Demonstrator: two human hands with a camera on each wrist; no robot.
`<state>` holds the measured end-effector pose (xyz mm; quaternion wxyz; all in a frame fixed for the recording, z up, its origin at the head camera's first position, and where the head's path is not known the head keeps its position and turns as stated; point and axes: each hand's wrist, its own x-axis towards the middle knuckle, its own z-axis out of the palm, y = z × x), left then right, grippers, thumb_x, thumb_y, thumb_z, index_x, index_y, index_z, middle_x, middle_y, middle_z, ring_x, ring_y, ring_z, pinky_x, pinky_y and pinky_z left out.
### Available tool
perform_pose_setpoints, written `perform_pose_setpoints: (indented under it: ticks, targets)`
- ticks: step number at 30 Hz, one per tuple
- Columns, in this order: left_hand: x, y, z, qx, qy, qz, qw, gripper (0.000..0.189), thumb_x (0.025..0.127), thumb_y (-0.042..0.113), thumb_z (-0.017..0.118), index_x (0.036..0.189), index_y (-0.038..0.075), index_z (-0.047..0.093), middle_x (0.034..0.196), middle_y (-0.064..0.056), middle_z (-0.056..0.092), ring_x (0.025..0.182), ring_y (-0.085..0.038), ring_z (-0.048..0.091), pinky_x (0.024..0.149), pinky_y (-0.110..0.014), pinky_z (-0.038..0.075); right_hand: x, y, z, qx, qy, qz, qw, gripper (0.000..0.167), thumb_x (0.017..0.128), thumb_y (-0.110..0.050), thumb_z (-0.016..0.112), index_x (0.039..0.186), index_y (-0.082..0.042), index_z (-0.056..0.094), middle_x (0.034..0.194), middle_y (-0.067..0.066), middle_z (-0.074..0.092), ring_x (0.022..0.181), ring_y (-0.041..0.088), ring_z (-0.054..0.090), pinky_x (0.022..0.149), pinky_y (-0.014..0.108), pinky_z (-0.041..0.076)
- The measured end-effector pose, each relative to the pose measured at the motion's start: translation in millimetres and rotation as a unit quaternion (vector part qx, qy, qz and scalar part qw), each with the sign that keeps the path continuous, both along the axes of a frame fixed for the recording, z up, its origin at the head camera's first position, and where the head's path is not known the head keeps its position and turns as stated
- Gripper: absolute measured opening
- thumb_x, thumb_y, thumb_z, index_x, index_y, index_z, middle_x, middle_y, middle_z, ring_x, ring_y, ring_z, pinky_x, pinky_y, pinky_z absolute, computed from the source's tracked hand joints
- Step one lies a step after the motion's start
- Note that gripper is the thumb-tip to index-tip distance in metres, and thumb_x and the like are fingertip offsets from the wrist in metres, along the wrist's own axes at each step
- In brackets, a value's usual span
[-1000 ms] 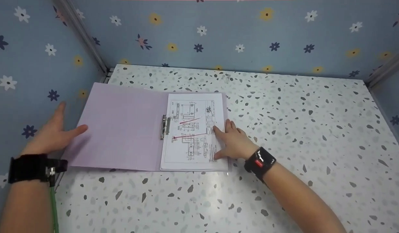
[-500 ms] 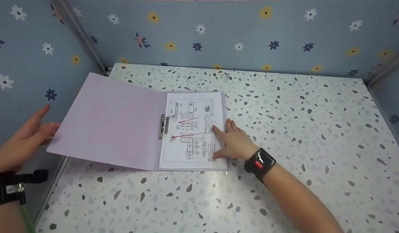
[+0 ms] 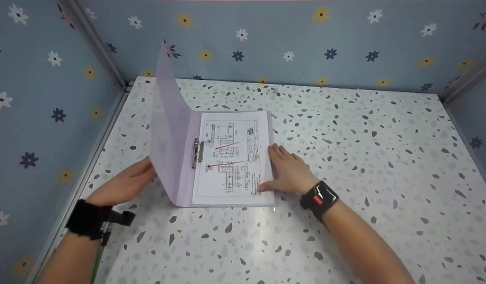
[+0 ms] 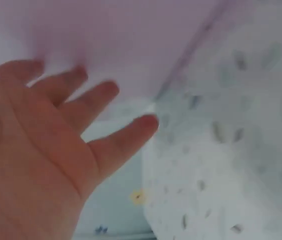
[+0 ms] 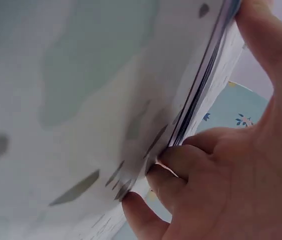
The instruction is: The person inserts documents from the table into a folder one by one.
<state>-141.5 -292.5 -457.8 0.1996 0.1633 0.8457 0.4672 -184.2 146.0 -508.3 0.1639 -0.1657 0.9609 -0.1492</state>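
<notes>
A lilac ring-clip folder lies on the speckled table, its front cover [image 3: 168, 118] raised nearly upright at the left. A metal clip [image 3: 196, 153] at the spine holds a stack of printed sheets [image 3: 231, 185] with technical drawings and two red lines. My left hand [image 3: 124, 181] is at the cover's outer side; in the left wrist view its extended fingertips [image 4: 112, 89] touch the lilac sheet. My right hand [image 3: 292, 169] rests at the folder's right edge, thumb over the papers. Its fingers [image 5: 173, 182] lie along that edge in the right wrist view.
The white speckled tabletop [image 3: 365, 157] extends to the right and in front of the folder. Blue flowered panels [image 3: 266, 43] stand at the back and both sides, with a metal rail [image 3: 97, 43] at the left corner.
My left hand has moved from the far left toward the right, and the cover has swung up from lying flat to nearly upright. My right hand has stayed at the folder's right edge.
</notes>
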Motion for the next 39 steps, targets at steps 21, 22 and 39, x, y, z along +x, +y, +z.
perform_pose_setpoints:
  ticks: [21,22,39]
  targets:
    - [-10.5,104.6,-60.2,-0.251,0.182,-0.188,0.9321,0.075,0.105,0.058,0.059,0.169,0.029,0.033,0.18,-0.002,0.006,0.164,-0.033,-0.006,0.118,-0.082,0.002,-13.9,39,2.8,-0.079,-0.108,0.099,0.986,0.132,0.087,-0.06,0.081,0.171,-0.013,-0.01,0.177,0.008,-0.008,0.164,0.023,-0.009,0.131,0.05,-0.008]
    - [-10.6,105.7,-60.0,-0.255,0.184,-0.188,0.9302,0.075,0.104,0.059,0.059,0.169,0.03,0.033,0.18,-0.001,0.005,0.165,-0.032,-0.006,0.118,-0.082,0.001,-12.9,37,3.2,-0.067,-0.102,0.102,0.9873,0.129,0.089,-0.067,0.076,0.171,-0.013,-0.007,0.177,0.008,-0.009,0.164,0.024,-0.01,0.13,0.051,-0.008]
    - [-19.5,106.1,-49.7,-0.272,0.2,-0.262,0.9041,0.099,0.088,0.068,0.074,0.169,0.027,0.035,0.179,-0.013,0.006,0.164,-0.039,0.0,0.114,-0.079,-0.021,18.7,2,14.9,0.04,-0.048,0.075,0.9953,0.139,0.069,-0.063,0.094,0.171,-0.009,0.017,0.178,0.009,0.003,0.162,0.046,0.002,0.115,0.085,0.013]
